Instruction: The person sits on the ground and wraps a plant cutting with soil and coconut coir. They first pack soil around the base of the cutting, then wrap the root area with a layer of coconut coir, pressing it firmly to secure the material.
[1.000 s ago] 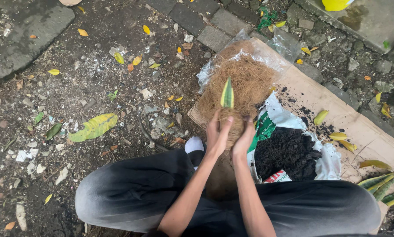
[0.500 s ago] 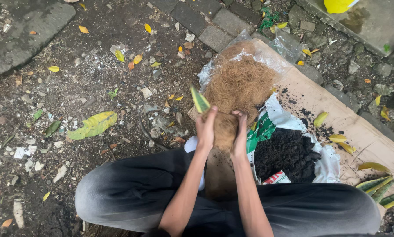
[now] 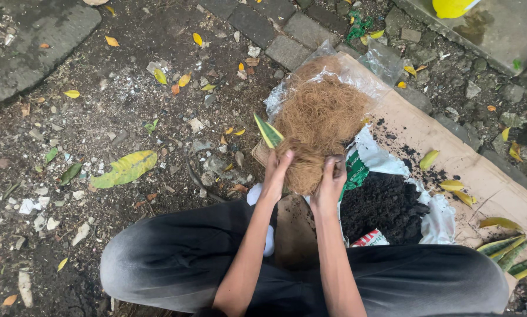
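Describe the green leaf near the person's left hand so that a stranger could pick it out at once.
Find the cardboard sheet and the brown fibre pile on it. At the pile's left edge, above the left hand, stands the pointed leaf: green with yellow edges, unlike the plain yellow leaves around.

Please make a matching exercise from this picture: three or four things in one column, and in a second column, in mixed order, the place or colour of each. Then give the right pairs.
Things:
1. clump of brown fibre
2. dark soil
3. large yellow-green leaf
4. striped green leaves

Places:
A. on the bare ground, left of the person's knee
B. between the left hand and the right hand
C. at the right edge, beside the cardboard sheet
D. heaped in the opened white bag

Pairs: 1-B, 2-D, 3-A, 4-C
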